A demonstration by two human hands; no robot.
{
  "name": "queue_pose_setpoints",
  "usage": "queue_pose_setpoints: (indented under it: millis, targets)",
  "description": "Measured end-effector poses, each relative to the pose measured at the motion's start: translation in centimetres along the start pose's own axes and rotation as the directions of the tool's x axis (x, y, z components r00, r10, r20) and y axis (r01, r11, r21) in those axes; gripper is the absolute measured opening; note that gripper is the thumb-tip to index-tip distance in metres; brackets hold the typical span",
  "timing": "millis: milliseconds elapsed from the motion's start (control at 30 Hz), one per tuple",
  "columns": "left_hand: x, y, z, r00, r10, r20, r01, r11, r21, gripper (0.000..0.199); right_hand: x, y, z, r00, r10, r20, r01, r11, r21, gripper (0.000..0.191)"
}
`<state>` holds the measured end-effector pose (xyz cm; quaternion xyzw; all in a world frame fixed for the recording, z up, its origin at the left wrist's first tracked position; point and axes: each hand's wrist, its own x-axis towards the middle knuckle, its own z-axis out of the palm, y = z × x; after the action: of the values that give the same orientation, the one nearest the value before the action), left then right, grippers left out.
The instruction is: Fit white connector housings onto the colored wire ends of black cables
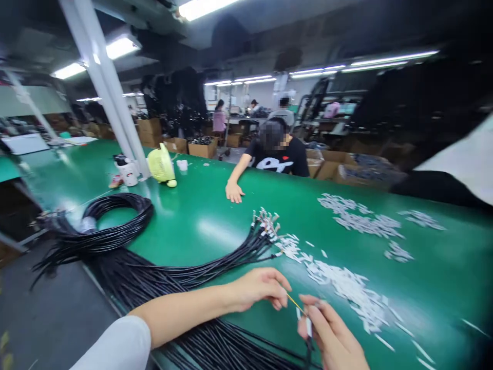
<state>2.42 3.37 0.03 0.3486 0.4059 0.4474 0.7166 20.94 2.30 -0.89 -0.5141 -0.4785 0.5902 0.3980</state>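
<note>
My left hand (265, 289) pinches the end of a thin yellow wire (296, 303) between thumb and fingers. The wire runs to my right hand (327, 329), whose fingers are closed round the end of a black cable (309, 345) with a white piece on it. A bundle of black cables (215, 270) lies behind my left forearm, its white-and-brown tips (266, 224) bunched beyond my hands. More black cables pass under my forearm. Small white sleeves (342, 285) are strewn on the green table (185, 216) right of my hands.
A coiled black cable bundle (123, 226) is at the left. Behind it stand a white cup (128, 173), a green fan (160, 165) and a pole (111, 87). Across the table a person (283, 154) rests a hand (234, 191) on it. White piles (365, 223) lie at the right.
</note>
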Motion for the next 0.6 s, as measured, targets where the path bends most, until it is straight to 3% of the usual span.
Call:
queue_pose_setpoints:
  millis: [100, 233, 400, 600]
  targets:
    - [-0.3, 0.4, 0.2, 0.997, 0.006, -0.082, -0.003, 1.0, 0.03, 0.036, -0.2, -1.5, 1.3, 0.998, -0.016, -0.056, 0.017, 1.0, 0.025, 0.052]
    - [-1.1, 0.3, -0.3, 0.998, -0.038, -0.057, 0.038, 0.999, 0.001, 0.035, -0.2, -1.7, 1.9, 0.995, 0.007, -0.102, 0.013, 0.981, 0.195, 0.037]
    - [-0.7, 0.1, -1.4, 0.993, -0.114, -0.003, 0.115, 0.993, 0.031, 0.026, -0.2, -0.6, 1.1, 0.999, 0.046, -0.013, -0.04, 0.954, 0.297, 0.025]
    - [-1.0, 0.2, -0.8, 0.993, -0.115, -0.023, 0.117, 0.984, 0.133, 0.016, -0.8, -0.8, 0.7, 1.0, 0.005, 0.031, -0.014, 0.949, 0.314, 0.023]
